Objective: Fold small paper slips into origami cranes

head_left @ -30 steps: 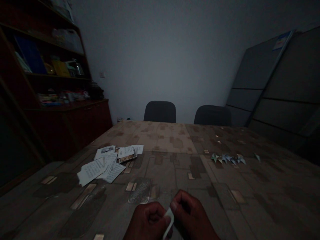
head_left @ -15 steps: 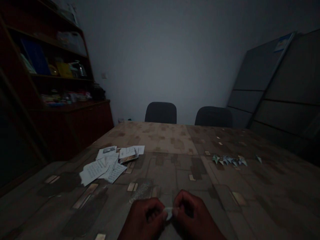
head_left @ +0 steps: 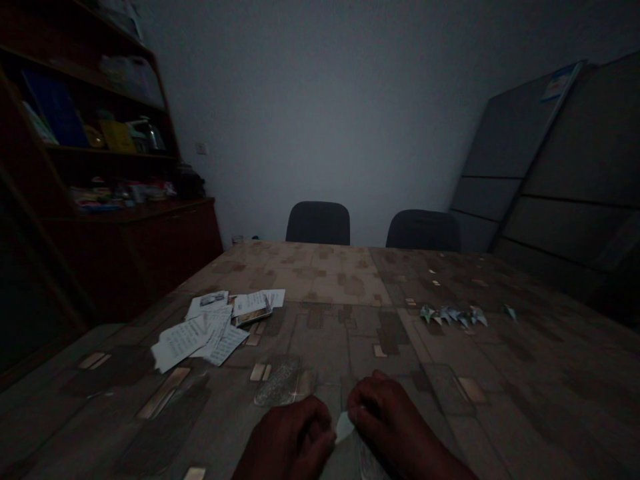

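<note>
A small pale piece of folded paper [head_left: 345, 427] shows between my two hands near the table's front edge. My right hand [head_left: 387, 413] pinches its upper right side between thumb and fingers. At its lower left, the closed fingertips of my left hand [head_left: 295, 433] meet the paper's edge. Several small folded paper pieces [head_left: 453, 316] lie in a row on the right half of the table, and a single one [head_left: 509, 311] sits farther right. On the left, printed paper sheets [head_left: 183, 339] are spread in an overlapping pile.
The table [head_left: 320, 267] has a patterned cover. Two dark chairs [head_left: 318, 223] stand behind its far edge. A wooden cabinet [head_left: 175, 233] with filled shelves is on the left, and grey panels [head_left: 495, 140] lean at the right.
The small paper has turned from nearly level to slanted, and more of it shows. My right hand has rolled over it. The view has shifted slightly, moving the scene left.
</note>
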